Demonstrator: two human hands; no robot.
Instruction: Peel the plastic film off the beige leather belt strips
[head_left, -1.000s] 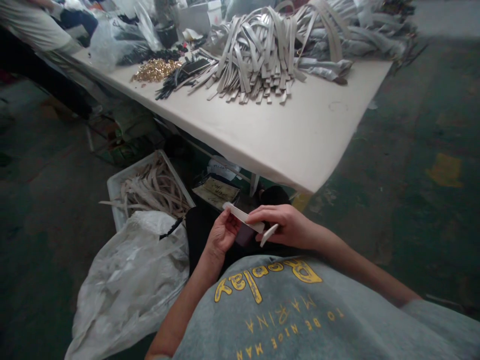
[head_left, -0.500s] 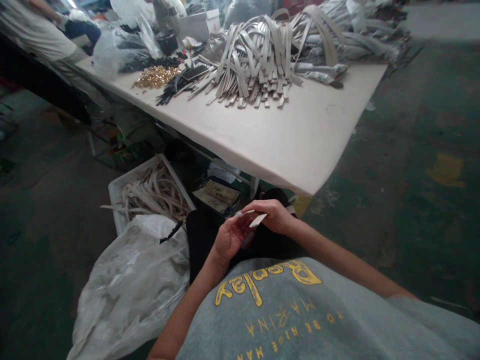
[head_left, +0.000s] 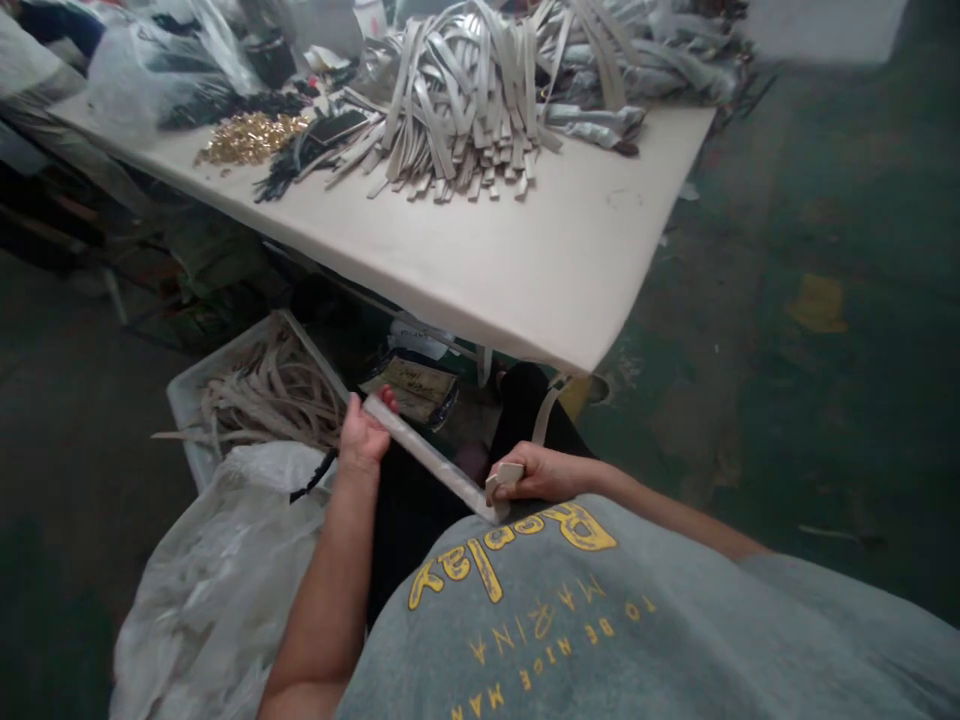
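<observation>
A pale grey strap [head_left: 431, 460] runs taut across my lap, slanting from upper left to lower right. My left hand [head_left: 363, 432] is closed on its upper end, above the white crate. My right hand [head_left: 536, 473] is closed on its lower end, where the strap folds back by my grey shirt. Another length of strap [head_left: 546, 411] hangs down behind my right hand from the table's edge. Both hands are below the near corner of the white table [head_left: 540, 270].
On the table lie a big heap of grey straps [head_left: 465, 100], black strips [head_left: 289, 165], gold fittings [head_left: 251, 138] and plastic bags. A white crate of beige straps [head_left: 262, 395] and a clear plastic bag [head_left: 225, 570] sit at my left. Green floor lies to the right.
My hands were close together over a short folded piece. They have moved apart, the left hand going left and up, and the strap is now stretched out between them. The view shifted left.
</observation>
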